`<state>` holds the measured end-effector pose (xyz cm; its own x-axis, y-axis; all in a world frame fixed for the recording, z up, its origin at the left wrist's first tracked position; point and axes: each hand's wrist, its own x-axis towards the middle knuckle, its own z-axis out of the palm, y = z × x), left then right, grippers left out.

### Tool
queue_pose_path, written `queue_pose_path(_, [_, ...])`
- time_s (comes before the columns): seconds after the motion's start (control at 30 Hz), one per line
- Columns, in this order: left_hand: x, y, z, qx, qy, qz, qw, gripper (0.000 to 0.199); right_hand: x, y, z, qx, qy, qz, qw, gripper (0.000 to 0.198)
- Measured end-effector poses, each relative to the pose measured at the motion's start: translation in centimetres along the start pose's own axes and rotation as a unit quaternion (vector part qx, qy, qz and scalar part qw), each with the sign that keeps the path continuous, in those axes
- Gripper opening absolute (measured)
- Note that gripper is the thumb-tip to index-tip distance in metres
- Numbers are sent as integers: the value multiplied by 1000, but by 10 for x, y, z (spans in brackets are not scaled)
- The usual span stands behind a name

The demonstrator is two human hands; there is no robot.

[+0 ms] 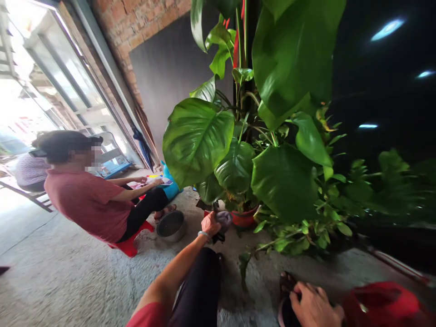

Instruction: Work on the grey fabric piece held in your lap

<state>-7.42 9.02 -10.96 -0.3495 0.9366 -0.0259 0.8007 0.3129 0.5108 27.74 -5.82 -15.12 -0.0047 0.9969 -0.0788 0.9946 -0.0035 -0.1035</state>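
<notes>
My left hand (210,224), a bracelet at its wrist, reaches forward low beside the potted plant. Its fingers are closed on a bunched grey cloth (224,220); a small dark thing below the cloth is too unclear to name. Close behind is the plant's red pot (244,218), with broad green leaves (199,138) hanging above. My right hand (315,305) rests on my dark-clad leg at the bottom right, fingers loosely laid and partly curled, with nothing visible in it.
To the left a person in a red shirt (86,197) sits on a red stool (131,244), handling something flat and colourful. A grey basin (171,225) stands on the concrete floor between us. Leafy plants (306,236) spread on the right, beside a red bag-like thing (388,303).
</notes>
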Motion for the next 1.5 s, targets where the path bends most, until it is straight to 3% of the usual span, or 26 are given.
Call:
queue_pose_path(0.1, [0,-6,-15,-42,86,20,995,20,2,4,0,3,-13,12,1000,27])
queue_pose_path(0.2, [19,3,-33,-59,135,3,989,30,4,7,11,3,8,-7,1000,28])
queue_pose_path(0.33, [27,16,-27,-56,83,-31,995,38,6,6,26,-9,59,-37,998,35])
queue_pose_path(0.43, [-3,18,-8,-48,12,-25,998,34,6,5,29,-7,66,-32,997,33])
queue_pose_path(0.53, [-39,28,-6,-81,-14,39,996,34,5,5,26,-6,63,-23,998,28])
queue_pose_path(0.6, [-51,49,-17,-126,10,114,985,34,3,4,21,-19,71,-25,997,29])
queue_pose_path(0.7, [-41,102,-33,-189,79,217,955,42,0,-2,12,-41,81,-29,995,35])
queue_pose_path(0.77, [-27,136,-29,-206,98,253,940,52,-1,-6,8,-40,81,-32,995,34])
queue_pose_path(0.83, [-19,155,-12,-190,69,259,945,59,-2,-8,6,-33,81,-33,996,32])
queue_pose_path(0.9, [-24,152,10,-150,12,257,955,60,-2,-6,7,-26,82,-28,996,32])
queue_pose_path(1.0, [-50,111,27,-107,-62,283,951,56,-3,5,12,-10,63,-6,998,31])
queue_pose_path(1.07, [-68,81,18,-111,-86,302,943,48,-3,14,15,-6,52,4,999,31])
queue_pose_path(1.13, [-75,66,-4,-132,-67,307,940,39,-4,18,16,-14,59,7,998,32])
queue_pose_path(1.23, [-64,84,-39,-175,53,285,941,37,-3,13,12,-12,66,2,998,33])
queue_pose_path(1.33, [-44,127,-46,-184,143,216,948,46,-2,-2,4,2,53,2,999,30])
queue_pose_path(1.43, [-44,149,-22,-129,56,170,975,52,-4,-14,0,0,70,-4,998,31])
queue_pose_path(1.5, [-62,140,-3,-94,-41,192,976,52,-6,-16,-1,-2,90,-10,996,31])
